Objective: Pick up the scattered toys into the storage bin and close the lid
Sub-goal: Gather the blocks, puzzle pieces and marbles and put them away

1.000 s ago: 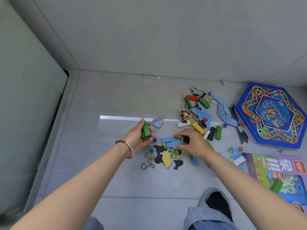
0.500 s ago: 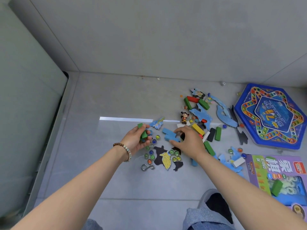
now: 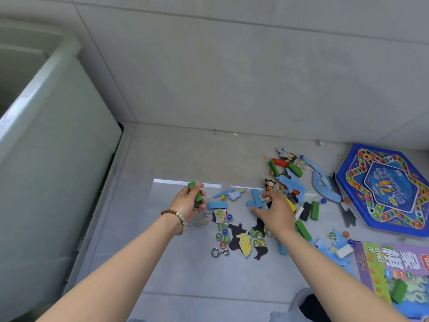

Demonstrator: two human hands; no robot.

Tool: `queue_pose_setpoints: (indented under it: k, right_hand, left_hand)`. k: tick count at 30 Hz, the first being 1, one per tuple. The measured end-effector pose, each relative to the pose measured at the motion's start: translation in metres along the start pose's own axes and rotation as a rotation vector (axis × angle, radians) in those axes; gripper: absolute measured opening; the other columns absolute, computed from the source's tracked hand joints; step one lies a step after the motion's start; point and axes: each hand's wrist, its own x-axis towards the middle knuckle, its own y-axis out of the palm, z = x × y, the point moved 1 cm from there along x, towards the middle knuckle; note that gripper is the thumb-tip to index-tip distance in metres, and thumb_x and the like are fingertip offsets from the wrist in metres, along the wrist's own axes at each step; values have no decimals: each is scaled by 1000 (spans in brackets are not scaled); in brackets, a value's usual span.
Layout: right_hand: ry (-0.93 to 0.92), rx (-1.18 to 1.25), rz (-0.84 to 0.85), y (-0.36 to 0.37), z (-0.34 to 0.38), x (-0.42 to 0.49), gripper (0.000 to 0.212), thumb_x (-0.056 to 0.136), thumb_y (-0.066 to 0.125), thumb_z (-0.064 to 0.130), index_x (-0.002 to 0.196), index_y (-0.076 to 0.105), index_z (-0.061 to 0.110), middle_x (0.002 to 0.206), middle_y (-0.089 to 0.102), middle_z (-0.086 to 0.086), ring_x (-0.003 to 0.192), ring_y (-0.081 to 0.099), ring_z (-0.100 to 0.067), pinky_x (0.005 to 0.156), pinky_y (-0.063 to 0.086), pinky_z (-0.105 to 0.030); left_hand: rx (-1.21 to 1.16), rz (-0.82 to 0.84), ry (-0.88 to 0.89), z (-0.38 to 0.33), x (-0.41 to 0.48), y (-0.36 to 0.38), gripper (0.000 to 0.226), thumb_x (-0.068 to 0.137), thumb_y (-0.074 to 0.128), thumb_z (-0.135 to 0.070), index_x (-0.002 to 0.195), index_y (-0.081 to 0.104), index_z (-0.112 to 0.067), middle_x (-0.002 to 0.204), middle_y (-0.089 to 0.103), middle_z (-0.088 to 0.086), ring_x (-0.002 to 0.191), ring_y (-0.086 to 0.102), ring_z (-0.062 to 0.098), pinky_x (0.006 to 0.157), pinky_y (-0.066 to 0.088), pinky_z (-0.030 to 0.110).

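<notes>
Left hand (image 3: 188, 204) curls round a green block (image 3: 199, 196). Right hand (image 3: 277, 213), fingers spread, touches two blue blocks (image 3: 255, 198), grip unclear. Both are above the floor (image 3: 181, 270), right of the bin (image 3: 51, 159). The purple box (image 3: 394, 268) reads "XIANG".

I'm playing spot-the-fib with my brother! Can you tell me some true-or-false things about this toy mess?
1. The left hand holds a green block. True.
2. The hexagonal game board is red. False: it is mostly blue.
3. The small figurine is inside the storage bin. False: it stands on the floor among the toys.
4. A beaded bracelet is on the left wrist. True.
5. The right hand rests on the purple box. False: it is among the scattered toys, pinching light blue blocks.
</notes>
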Motion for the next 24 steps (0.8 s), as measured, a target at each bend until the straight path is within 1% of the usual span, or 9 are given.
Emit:
queue_pose_setpoints:
  k: [4,7,10,13,15,17,20,22,24]
  right_hand:
    - [-34,-19,3,3,2,3,39,77,74,34,111,59,23,118,55,2,94,55,-13,68,39,-25]
    - [-42,-9,44,8,5,7,38,78,74,30,113,61,22,118,54,-1,100,56,-16,74,42,-25]
    - [-38,-31,44,12,7,7,36,80,72,30,113,62,20,119,54,-1,103,56,-17,73,41,-24]
    - [-102,-163,69,14,9,6,31,81,70,33,107,62,19,117,54,3,96,56,-16,67,38,-24]
    - [-104,-159,76,16,9,4,30,81,69,34,106,60,19,112,56,5,91,55,-13,65,37,-24]
    - [-72,1,75,17,11,3,28,80,70,30,103,59,19,102,60,6,87,54,-10,64,37,-22]
    - [-6,426,194,17,21,5,30,80,72,24,105,56,17,88,61,5,81,58,-9,62,40,-13]
    - [69,564,308,17,30,5,34,83,69,25,113,58,13,80,58,4,60,56,1,51,39,-9]
    - [122,587,399,20,35,4,34,85,67,25,114,62,8,70,53,5,39,47,1,40,33,-10]
  left_hand:
    - [43,58,-32,9,2,12,12,94,52,-25,91,58,-15,80,54,3,63,49,13,49,50,18]
    - [70,72,-33,16,5,19,12,94,52,-26,92,58,-16,79,56,3,65,51,13,53,49,21]
    - [100,72,-31,20,9,19,12,94,53,-27,92,57,-15,79,57,2,63,51,12,48,48,19]
    - [201,31,-12,23,13,9,14,93,55,-28,86,54,-15,76,57,1,60,50,12,45,45,17]
    - [277,18,5,24,16,1,14,91,58,-28,86,53,-16,74,56,1,59,50,12,45,43,18]
    - [303,24,-6,26,17,-4,14,91,58,-26,86,51,-15,73,56,3,58,51,13,45,42,19]
    - [350,24,-4,28,19,-12,16,90,60,-26,84,50,-16,72,55,3,60,51,14,45,40,21]
    - [456,18,8,28,19,-18,20,89,60,-33,84,50,-16,69,54,2,58,49,14,44,38,20]
    - [567,7,8,30,19,-21,20,89,59,-37,90,51,-18,67,52,1,53,44,13,40,36,18]
